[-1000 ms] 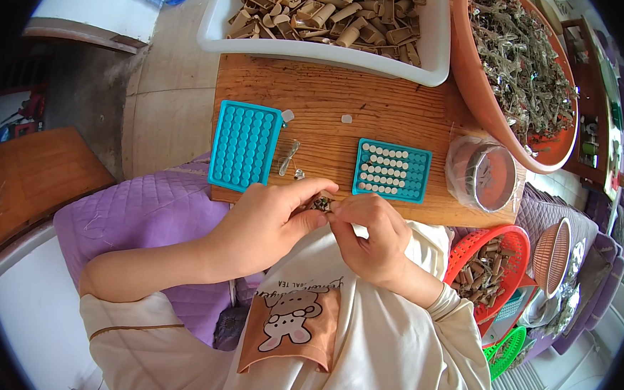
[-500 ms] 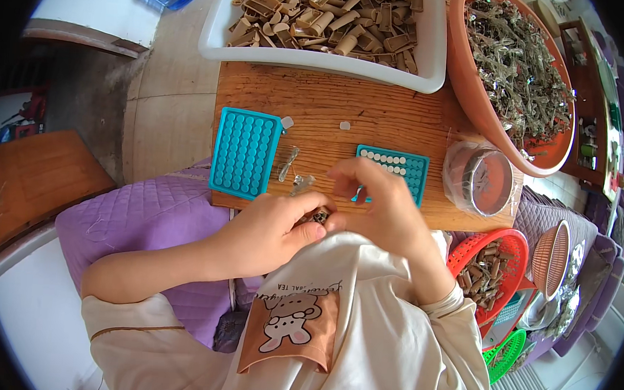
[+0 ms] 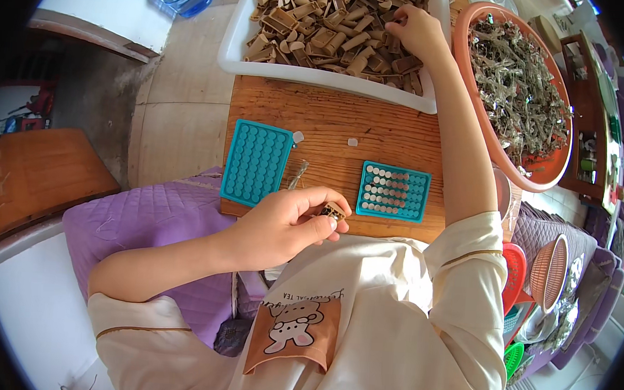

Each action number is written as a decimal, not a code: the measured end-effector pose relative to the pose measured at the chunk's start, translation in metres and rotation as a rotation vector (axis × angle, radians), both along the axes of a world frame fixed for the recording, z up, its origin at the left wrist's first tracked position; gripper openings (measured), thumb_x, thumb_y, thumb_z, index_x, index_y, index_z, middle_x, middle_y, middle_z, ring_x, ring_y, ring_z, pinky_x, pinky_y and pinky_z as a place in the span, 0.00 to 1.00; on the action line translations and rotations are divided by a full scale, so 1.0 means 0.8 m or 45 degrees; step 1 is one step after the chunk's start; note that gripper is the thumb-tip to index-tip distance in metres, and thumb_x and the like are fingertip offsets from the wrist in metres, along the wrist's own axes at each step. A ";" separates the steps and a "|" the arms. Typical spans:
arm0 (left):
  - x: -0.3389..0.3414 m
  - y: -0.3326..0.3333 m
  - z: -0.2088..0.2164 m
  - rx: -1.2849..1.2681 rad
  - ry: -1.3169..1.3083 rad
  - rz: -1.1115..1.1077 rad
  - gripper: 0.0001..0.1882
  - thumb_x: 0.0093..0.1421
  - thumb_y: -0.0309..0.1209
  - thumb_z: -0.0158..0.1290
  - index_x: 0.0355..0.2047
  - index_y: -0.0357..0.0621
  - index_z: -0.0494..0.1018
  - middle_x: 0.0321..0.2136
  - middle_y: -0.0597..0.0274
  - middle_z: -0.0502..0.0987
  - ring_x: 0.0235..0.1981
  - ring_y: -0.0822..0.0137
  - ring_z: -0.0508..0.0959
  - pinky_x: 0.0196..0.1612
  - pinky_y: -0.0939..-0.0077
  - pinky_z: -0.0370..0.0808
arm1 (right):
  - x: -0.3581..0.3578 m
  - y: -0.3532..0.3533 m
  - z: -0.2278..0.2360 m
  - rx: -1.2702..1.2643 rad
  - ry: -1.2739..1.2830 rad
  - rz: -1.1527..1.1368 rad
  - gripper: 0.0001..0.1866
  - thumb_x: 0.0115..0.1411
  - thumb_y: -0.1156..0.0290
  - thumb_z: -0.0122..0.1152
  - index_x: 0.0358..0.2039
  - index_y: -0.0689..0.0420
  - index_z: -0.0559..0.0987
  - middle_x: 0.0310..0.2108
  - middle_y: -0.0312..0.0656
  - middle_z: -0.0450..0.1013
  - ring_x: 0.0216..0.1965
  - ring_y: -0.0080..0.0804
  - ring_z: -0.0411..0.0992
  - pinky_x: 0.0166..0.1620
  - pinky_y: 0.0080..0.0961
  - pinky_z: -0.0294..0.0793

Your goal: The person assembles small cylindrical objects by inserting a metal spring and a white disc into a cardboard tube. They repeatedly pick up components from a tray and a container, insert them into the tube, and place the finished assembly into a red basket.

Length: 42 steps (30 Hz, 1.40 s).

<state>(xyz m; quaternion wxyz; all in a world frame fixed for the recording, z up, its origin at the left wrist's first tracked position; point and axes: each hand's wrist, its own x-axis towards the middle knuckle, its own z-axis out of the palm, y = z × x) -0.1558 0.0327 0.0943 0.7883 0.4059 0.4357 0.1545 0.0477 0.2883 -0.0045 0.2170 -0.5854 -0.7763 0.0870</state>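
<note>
My left hand (image 3: 300, 216) is closed around a small brown plastic casing (image 3: 334, 212) with dark parts showing inside, held just past the table's near edge. My right hand (image 3: 418, 33) reaches into a white tub (image 3: 333, 83) heaped with brown plastic shells (image 3: 315, 34). Its fingers are curled together over the shells at the right; what they pinch, if anything, is hidden. On the table, close to my left hand, lie a turquoise tray (image 3: 255, 163) of round wells and a smaller turquoise tray (image 3: 415, 194) partly filled with rows of round silvery-white discs.
A large orange basin (image 3: 469, 76) full of tangled clear-wired pieces stands at the right. Two small pale pieces (image 3: 352, 142) and thin clear scraps (image 3: 298, 174) lie on the wooden table (image 3: 324, 117). A red basket (image 3: 512, 271) sits low at the right.
My right hand has gone from beside my left hand up into the tub of shells, uncovering the smaller tray. My left hand still holds the casing. The view has shifted slightly.
</note>
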 end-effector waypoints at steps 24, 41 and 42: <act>-0.007 0.011 0.005 -0.046 -0.269 0.857 0.18 0.61 0.33 0.34 0.51 0.43 0.55 0.44 0.56 0.66 0.43 0.64 0.71 0.44 0.74 0.69 | 0.052 -0.215 0.049 -0.297 0.683 -0.266 0.09 0.44 0.79 0.57 0.29 0.63 0.70 0.26 0.40 0.69 0.28 0.25 0.69 0.31 0.19 0.67; -0.003 0.006 0.000 0.570 -0.095 0.737 0.18 0.58 0.28 0.44 0.49 0.39 0.60 0.40 0.61 0.69 0.37 0.78 0.68 0.40 0.84 0.66 | -0.082 -0.313 0.071 -0.689 1.806 0.164 0.14 0.47 0.83 0.57 0.36 0.65 0.69 0.37 0.42 0.67 0.40 0.27 0.67 0.47 0.23 0.66; -0.004 0.006 -0.002 0.589 -0.112 0.726 0.17 0.58 0.28 0.44 0.48 0.39 0.60 0.40 0.61 0.69 0.38 0.77 0.68 0.42 0.83 0.66 | -0.086 -0.314 0.070 -0.682 1.820 0.179 0.14 0.47 0.83 0.57 0.36 0.65 0.69 0.37 0.42 0.67 0.40 0.27 0.67 0.47 0.23 0.66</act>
